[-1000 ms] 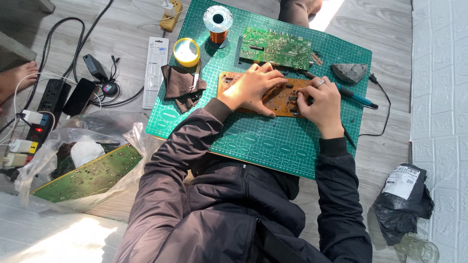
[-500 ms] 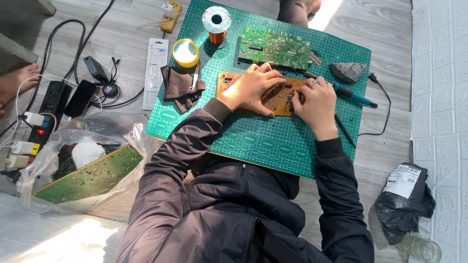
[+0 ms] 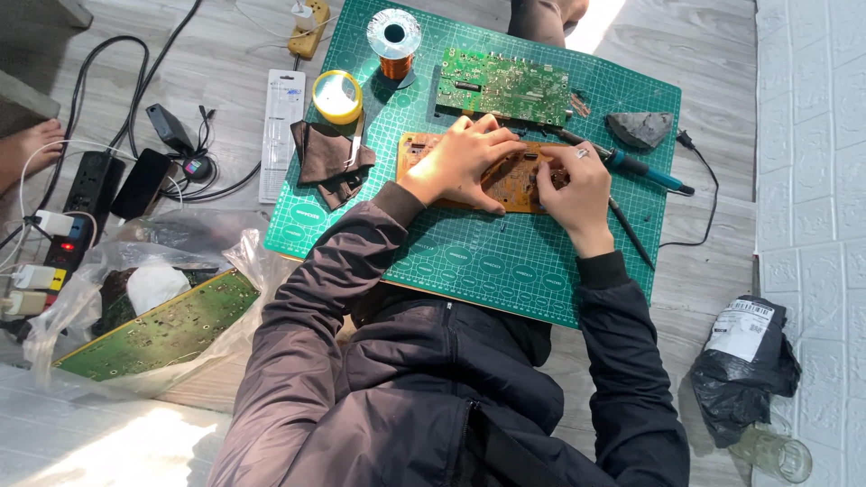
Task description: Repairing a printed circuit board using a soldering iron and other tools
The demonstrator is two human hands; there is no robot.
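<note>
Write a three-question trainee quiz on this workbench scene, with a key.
1. True or false: both hands rest on the brown circuit board.
2. Which lies nearest the right hand? A) yellow tape roll B) soldering iron C) copper wire spool
3. What surface does the green circuit board lie on?

Key: 1 true: the left hand presses it too. 2 B. 3 the green cutting mat.
</note>
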